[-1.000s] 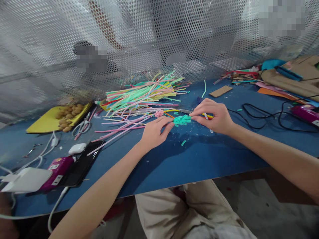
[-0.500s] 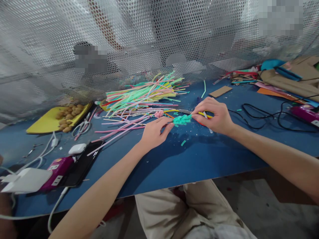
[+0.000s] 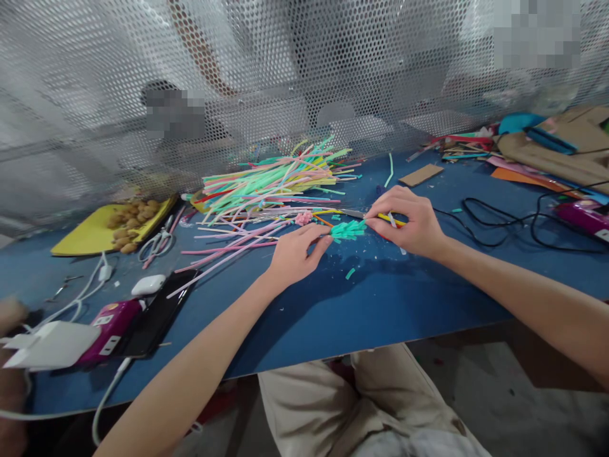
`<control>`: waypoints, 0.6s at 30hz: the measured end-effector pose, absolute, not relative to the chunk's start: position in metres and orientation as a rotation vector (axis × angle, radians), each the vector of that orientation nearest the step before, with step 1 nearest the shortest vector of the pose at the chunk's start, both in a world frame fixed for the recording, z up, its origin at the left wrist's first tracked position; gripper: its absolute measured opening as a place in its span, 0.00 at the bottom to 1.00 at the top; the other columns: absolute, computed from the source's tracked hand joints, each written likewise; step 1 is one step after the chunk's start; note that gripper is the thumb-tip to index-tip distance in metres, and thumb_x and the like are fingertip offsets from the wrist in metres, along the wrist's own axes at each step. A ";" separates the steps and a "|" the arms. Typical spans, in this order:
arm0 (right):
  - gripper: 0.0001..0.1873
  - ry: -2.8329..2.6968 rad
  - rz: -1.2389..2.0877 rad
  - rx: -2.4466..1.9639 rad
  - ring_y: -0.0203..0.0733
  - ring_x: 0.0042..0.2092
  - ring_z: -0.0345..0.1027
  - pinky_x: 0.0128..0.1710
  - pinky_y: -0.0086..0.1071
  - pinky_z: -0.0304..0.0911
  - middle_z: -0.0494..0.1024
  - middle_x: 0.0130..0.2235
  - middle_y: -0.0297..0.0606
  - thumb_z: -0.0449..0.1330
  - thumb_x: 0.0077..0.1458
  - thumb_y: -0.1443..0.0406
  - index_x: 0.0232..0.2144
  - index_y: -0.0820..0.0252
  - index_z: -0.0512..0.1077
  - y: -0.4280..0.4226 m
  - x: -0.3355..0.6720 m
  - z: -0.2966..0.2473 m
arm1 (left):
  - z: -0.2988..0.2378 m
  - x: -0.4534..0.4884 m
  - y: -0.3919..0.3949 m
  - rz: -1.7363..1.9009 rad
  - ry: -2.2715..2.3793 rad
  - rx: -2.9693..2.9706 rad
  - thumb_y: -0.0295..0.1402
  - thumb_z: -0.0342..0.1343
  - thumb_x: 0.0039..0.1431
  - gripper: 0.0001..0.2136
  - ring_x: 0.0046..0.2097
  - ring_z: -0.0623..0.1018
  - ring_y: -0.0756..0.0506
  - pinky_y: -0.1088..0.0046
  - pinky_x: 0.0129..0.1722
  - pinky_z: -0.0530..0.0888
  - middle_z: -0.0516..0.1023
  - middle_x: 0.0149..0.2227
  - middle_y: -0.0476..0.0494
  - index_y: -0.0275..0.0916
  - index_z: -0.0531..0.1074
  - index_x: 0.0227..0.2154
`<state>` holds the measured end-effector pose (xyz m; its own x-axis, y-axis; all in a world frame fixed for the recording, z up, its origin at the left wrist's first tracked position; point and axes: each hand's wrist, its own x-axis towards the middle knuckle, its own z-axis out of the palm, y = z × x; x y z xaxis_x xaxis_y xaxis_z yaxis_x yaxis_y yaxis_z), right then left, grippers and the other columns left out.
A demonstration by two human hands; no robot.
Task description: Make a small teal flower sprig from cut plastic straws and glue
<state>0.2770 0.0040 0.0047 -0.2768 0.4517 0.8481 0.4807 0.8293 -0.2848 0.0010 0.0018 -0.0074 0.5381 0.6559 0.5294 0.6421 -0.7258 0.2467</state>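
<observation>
A bushy green bundle of short pipe-cleaner-like pieces (image 3: 347, 230) is stretched between my hands, just above the table. My left hand (image 3: 297, 252) pinches its left end between thumb and fingers. At its right tip, my right hand (image 3: 403, 219) is closed with thumb and forefinger together. Beside and partly under the right hand is a tool with yellow and red handles (image 3: 398, 221), its metal end pointing left; the hand hides much of it. A small pink curled cluster (image 3: 303, 218) lies just behind my left hand. One loose green snippet (image 3: 350, 273) rests on the table in front.
Behind my hands lies a heap of pastel stems (image 3: 276, 181) against a perforated metal screen (image 3: 266, 82). To the left are white scissors (image 3: 156, 246), a phone (image 3: 155, 324) and a purple power strip (image 3: 111, 330). A cardboard piece (image 3: 421, 174) and black cable (image 3: 499, 222) lie right.
My hands and the green bundle stay almost still. At the far left edge, another person's blurred hand has come further into view.
</observation>
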 end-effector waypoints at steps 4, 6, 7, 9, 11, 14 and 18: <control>0.02 -1.913 -0.049 -0.693 0.43 0.38 0.75 0.43 0.42 0.67 0.84 0.36 0.33 0.66 0.58 0.65 0.34 0.51 0.79 0.005 0.277 0.005 | -0.007 0.001 0.001 0.956 1.164 2.739 0.41 0.47 0.73 0.16 0.38 0.82 0.47 0.72 0.42 0.76 0.83 0.39 0.42 0.39 0.77 0.46; 0.02 -1.914 -0.044 -0.691 0.43 0.38 0.75 0.43 0.42 0.67 0.84 0.36 0.33 0.66 0.58 0.65 0.34 0.51 0.79 0.005 0.277 0.005 | -0.007 0.001 0.002 0.954 1.168 2.740 0.42 0.47 0.73 0.16 0.38 0.82 0.47 0.72 0.42 0.76 0.83 0.39 0.41 0.39 0.77 0.46; 0.02 -1.915 -0.045 -0.690 0.43 0.38 0.75 0.43 0.42 0.67 0.84 0.36 0.33 0.66 0.58 0.66 0.34 0.51 0.79 0.005 0.277 0.004 | -0.008 0.001 0.002 0.954 1.168 2.740 0.41 0.47 0.73 0.16 0.39 0.82 0.47 0.72 0.42 0.76 0.83 0.39 0.41 0.39 0.77 0.46; 0.02 -1.918 -0.053 -0.688 0.43 0.37 0.75 0.43 0.42 0.66 0.84 0.35 0.33 0.66 0.58 0.66 0.33 0.51 0.78 0.005 0.277 0.004 | -0.008 0.001 0.003 0.954 1.174 2.737 0.42 0.47 0.73 0.16 0.39 0.82 0.47 0.72 0.42 0.76 0.84 0.39 0.41 0.39 0.77 0.46; 0.02 -1.923 -0.059 -0.695 0.43 0.37 0.75 0.43 0.42 0.66 0.83 0.35 0.33 0.66 0.57 0.66 0.32 0.51 0.78 0.006 0.278 0.004 | -0.008 0.000 0.003 0.950 1.187 2.732 0.42 0.47 0.73 0.16 0.38 0.82 0.47 0.72 0.41 0.76 0.84 0.39 0.41 0.39 0.77 0.46; 0.03 -1.927 -0.053 -0.709 0.43 0.37 0.74 0.43 0.43 0.66 0.83 0.34 0.32 0.66 0.56 0.65 0.31 0.51 0.77 0.005 0.278 0.005 | -0.008 0.000 0.003 0.949 1.197 2.723 0.43 0.47 0.73 0.17 0.38 0.82 0.47 0.72 0.40 0.76 0.84 0.39 0.41 0.39 0.77 0.47; 0.02 -1.918 -0.005 -0.737 0.43 0.37 0.74 0.42 0.42 0.66 0.82 0.35 0.33 0.65 0.57 0.65 0.34 0.51 0.78 0.002 0.277 0.006 | -0.008 0.000 0.003 0.957 1.204 2.719 0.43 0.47 0.73 0.17 0.38 0.82 0.47 0.72 0.40 0.75 0.84 0.39 0.42 0.39 0.77 0.47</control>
<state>0.2775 0.0024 0.0064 -0.2771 0.4882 0.8275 0.4929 0.8116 -0.3137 0.0002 0.0028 -0.0075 0.5154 0.6762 0.5264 0.6653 -0.7029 0.2516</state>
